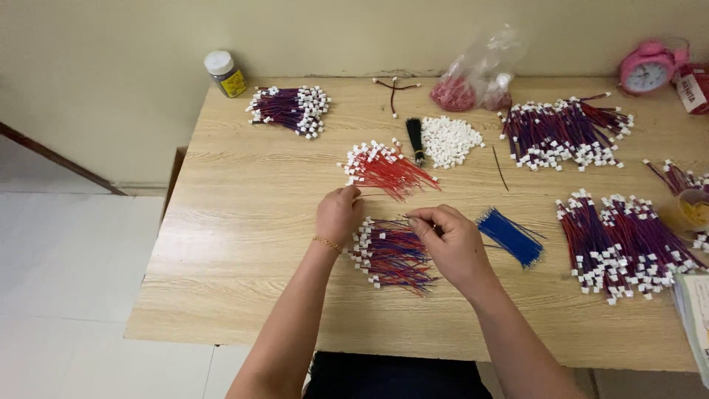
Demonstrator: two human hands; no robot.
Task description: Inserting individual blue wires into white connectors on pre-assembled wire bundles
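My left hand [337,215] is closed near the left end of a small pile of red-and-blue wires with white connectors [391,255], fingers pinched on something too small to make out. My right hand [452,244] hovers over the right side of that pile, thumb and forefinger pinched together on a thin wire. Just beyond my hands lies a fan of red wires with white connectors [384,168]. To the right of my right hand rests a bundle of bare blue wires [509,236]. A heap of loose white connectors [449,140] sits farther back.
Wooden table [244,222] against a wall. Bigger red-and-blue wire piles lie at back left [289,108], back right [565,133] and right [624,244]. Plastic bag of red parts [476,77], small jar [225,74], pink alarm clock [648,68], black tool [416,138].
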